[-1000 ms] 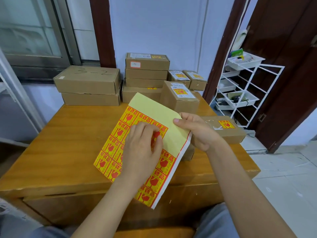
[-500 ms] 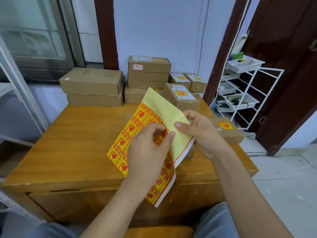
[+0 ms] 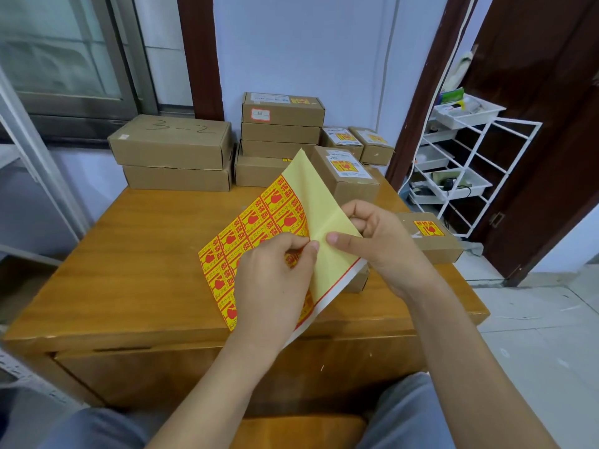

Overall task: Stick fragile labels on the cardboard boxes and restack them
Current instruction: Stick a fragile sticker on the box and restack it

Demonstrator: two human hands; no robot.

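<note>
A yellow-and-red fragile label sheet is held tilted above the wooden table. My right hand grips the sheet's bare yellow backing at its right side. My left hand pinches a label at the edge of the printed area, thumb and forefinger closed on it. A small cardboard box lies under the sheet, mostly hidden. A labelled box sits at the table's right edge. Another labelled box stands behind the sheet.
Two large boxes, the top one marked "3-2", are stacked at the back left. A stack of several boxes stands at the back centre, with two small labelled boxes beside it. A white wire rack stands to the right, off the table.
The sheet has tilted up and shifted right. My left hand has gone from lying flat on the labels to pinching one at the edge of the backing.
</note>
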